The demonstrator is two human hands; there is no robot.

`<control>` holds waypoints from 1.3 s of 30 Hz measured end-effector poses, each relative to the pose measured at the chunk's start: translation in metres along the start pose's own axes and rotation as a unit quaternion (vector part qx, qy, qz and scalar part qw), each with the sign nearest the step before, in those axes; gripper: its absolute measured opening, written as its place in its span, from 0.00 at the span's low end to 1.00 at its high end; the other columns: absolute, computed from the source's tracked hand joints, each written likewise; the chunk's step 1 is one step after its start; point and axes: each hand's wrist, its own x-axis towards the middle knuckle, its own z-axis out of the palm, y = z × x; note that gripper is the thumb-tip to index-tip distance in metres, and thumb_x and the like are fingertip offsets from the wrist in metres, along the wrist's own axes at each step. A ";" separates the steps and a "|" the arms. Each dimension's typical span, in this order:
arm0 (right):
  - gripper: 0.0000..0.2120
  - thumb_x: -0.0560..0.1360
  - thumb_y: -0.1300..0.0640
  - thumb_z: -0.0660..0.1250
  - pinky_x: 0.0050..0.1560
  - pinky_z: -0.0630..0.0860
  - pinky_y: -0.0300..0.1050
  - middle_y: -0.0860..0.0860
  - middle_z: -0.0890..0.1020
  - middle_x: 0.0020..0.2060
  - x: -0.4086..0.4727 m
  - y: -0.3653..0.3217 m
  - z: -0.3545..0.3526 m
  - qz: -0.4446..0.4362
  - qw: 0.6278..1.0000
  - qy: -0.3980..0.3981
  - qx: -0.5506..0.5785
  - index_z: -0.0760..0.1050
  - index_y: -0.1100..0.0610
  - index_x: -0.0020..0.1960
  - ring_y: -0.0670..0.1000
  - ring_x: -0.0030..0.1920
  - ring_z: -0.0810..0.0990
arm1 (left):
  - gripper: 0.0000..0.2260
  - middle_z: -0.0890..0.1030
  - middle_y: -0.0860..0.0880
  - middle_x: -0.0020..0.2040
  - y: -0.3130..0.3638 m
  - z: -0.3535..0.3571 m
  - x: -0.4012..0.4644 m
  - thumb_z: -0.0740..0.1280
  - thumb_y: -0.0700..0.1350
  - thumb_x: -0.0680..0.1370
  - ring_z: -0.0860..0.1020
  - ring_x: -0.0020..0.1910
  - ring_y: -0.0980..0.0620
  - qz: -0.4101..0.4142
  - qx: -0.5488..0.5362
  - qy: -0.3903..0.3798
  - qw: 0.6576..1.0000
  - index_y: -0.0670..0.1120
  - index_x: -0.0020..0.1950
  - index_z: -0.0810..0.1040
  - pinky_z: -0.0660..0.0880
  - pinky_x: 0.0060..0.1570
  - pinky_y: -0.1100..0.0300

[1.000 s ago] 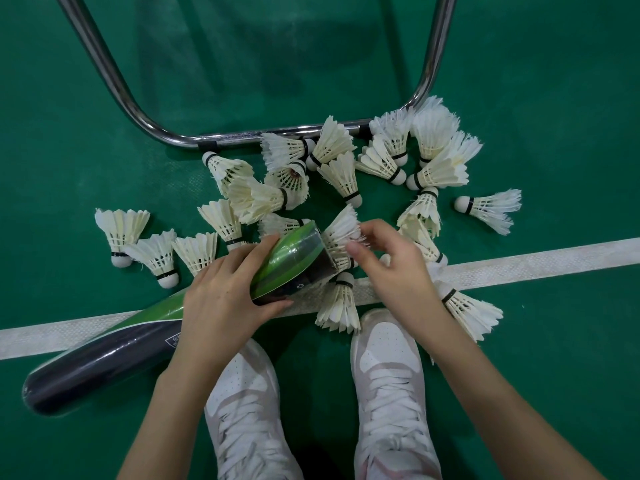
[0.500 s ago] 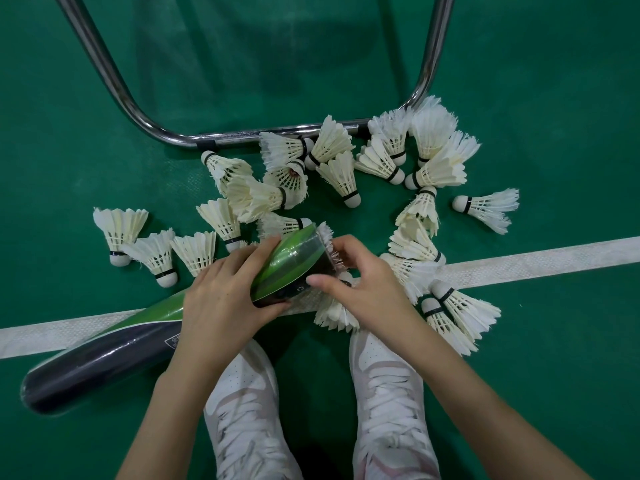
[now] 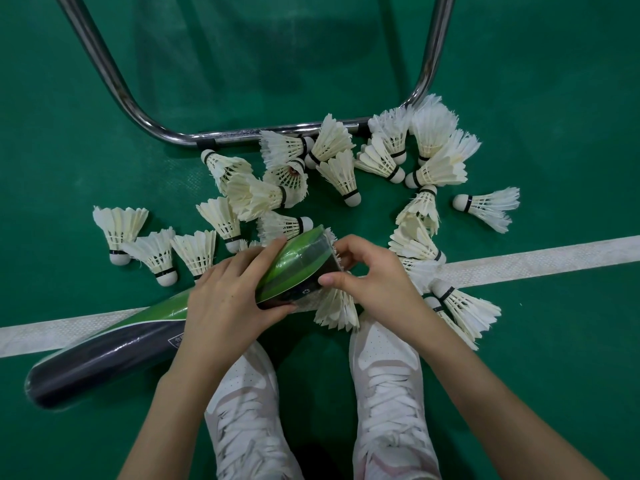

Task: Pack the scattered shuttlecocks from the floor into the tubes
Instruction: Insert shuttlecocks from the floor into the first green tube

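Gripping tube (image 3: 194, 327) with my left hand (image 3: 228, 306), right hand (image 3: 374, 282) pinching 1 shuttlecock (image 3: 335, 241): light, fragile feathers, best held by cork.

The person's two forearms are bare from the lower edge of the picture up to the wrists, and no sleeve covers them. The left hand (image 3: 228, 299) and the right hand (image 3: 377, 278) wear no glove, no ring and no watch or band at the wrist. The fingernails are short and plain, without polish.

On the feet there are white lace-up sport shoes: the left shoe (image 3: 247, 417) and the right shoe (image 3: 388, 386). Each one has wide, flat white laces crossed over the tongue. The toe part is of smooth white material with rows of small round holes. Some panels near the laces look pale pink.
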 end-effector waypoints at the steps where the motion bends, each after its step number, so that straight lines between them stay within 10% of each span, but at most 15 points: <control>1: 0.09 0.68 0.64 0.73 0.40 0.68 0.29 0.45 0.75 0.34 0.000 0.000 0.000 0.002 1.000 -0.001 0.002 0.75 0.54 0.43 0.39 0.36 0.71 | 0.41 0.79 0.47 0.55 0.000 0.000 0.000 0.77 0.57 0.61 0.79 0.49 0.42 0.000 -0.001 -0.001 1.000 0.52 0.71 0.66 0.76 0.44 0.50; 16: 0.12 0.73 0.65 0.67 0.47 0.74 0.31 0.43 0.81 0.40 0.001 0.001 0.003 0.008 0.998 -0.050 0.030 0.75 0.47 0.46 0.40 0.44 0.79 | 0.40 0.79 0.46 0.57 -0.002 0.000 0.000 0.73 0.60 0.63 0.79 0.51 0.42 0.001 -0.007 -0.019 1.000 0.53 0.72 0.64 0.76 0.45 0.48; 32: 0.09 0.76 0.64 0.62 0.58 0.74 0.56 0.51 0.83 0.46 -0.001 0.008 0.005 0.014 0.998 -0.064 0.019 0.72 0.51 0.51 0.52 0.51 0.80 | 0.40 0.79 0.47 0.56 -0.001 0.002 0.000 0.75 0.59 0.62 0.79 0.49 0.43 0.001 -0.003 -0.018 1.000 0.52 0.71 0.65 0.75 0.44 0.50; 39: 0.11 0.76 0.63 0.65 0.53 0.75 0.38 0.44 0.82 0.43 -0.002 0.009 0.003 0.007 0.997 -0.053 0.049 0.73 0.47 0.47 0.42 0.47 0.80 | 0.40 0.79 0.47 0.56 0.000 0.003 0.001 0.75 0.59 0.62 0.79 0.50 0.42 0.001 -0.006 -0.017 1.000 0.52 0.71 0.65 0.75 0.45 0.49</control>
